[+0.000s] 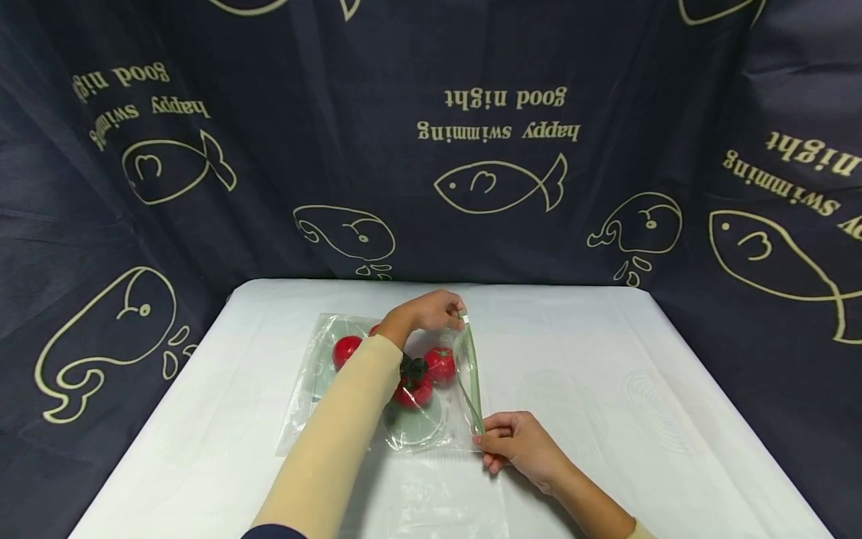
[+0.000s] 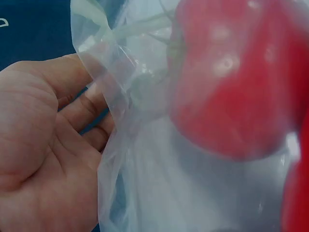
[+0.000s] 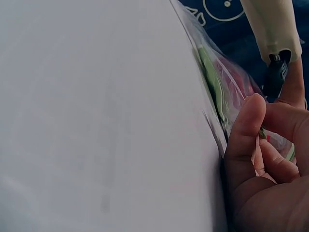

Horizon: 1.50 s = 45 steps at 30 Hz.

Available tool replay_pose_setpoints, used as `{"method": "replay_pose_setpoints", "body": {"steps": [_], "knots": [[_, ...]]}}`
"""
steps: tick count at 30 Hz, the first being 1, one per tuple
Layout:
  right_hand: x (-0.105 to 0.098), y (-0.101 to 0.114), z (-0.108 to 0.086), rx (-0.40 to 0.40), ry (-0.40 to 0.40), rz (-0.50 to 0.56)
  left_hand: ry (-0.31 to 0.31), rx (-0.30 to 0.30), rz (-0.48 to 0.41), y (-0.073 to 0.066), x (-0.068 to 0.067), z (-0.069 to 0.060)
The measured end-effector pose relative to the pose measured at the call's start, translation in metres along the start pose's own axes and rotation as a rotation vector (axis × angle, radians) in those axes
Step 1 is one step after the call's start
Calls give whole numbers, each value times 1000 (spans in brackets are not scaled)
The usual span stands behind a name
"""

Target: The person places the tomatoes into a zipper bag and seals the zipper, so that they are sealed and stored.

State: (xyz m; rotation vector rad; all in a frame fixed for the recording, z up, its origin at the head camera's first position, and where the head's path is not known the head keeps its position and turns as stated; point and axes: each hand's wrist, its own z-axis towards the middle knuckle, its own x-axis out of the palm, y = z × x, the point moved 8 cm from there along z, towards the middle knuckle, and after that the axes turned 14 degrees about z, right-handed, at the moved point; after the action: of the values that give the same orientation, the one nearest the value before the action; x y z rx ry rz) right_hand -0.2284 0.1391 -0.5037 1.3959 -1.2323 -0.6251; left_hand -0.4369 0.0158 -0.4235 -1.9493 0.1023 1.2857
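A clear zip bag [image 1: 316, 419] with a green zip strip [image 1: 474, 367] lies on the table, its mouth facing right. Several red tomatoes [image 1: 441, 365] show inside it; one tomato [image 2: 227, 82] with a green stem fills much of the left wrist view, behind the plastic. My left hand [image 1: 438, 311] reaches over the bag and pinches the far end of the strip, by a small white tab [image 1: 465, 319]. At the near end, my right hand [image 1: 521, 447] pinches the strip's corner between thumb and fingers. The left forearm hides part of the bag and its contents.
The bag rests on a white-covered table [image 1: 592, 359]. Another clear plastic sheet or bag [image 1: 444, 494] lies flat near the front edge. Behind the table hangs a dark cloth [image 1: 377, 135] printed with fish and whales.
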Motion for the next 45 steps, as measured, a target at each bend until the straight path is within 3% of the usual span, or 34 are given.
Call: {"method": "replay_pose_setpoints", "body": {"steps": [4, 15, 27, 36, 45], "knots": [[-1, -1, 0, 4, -7, -1, -4, 19, -31, 0, -1, -1], [-5, 1, -2, 10, -14, -39, -62, 29, 19, 2, -11, -6], [-18, 9, -8, 8, 98, -134, -108, 9, 84, 14, -21, -22], [-46, 35, -10, 14, 106, -241, -97, -25, -19, 21, -21, -32], [-80, 63, -1, 7, 79, -292, -130, -64, -202, 27, -24, -42]]}}
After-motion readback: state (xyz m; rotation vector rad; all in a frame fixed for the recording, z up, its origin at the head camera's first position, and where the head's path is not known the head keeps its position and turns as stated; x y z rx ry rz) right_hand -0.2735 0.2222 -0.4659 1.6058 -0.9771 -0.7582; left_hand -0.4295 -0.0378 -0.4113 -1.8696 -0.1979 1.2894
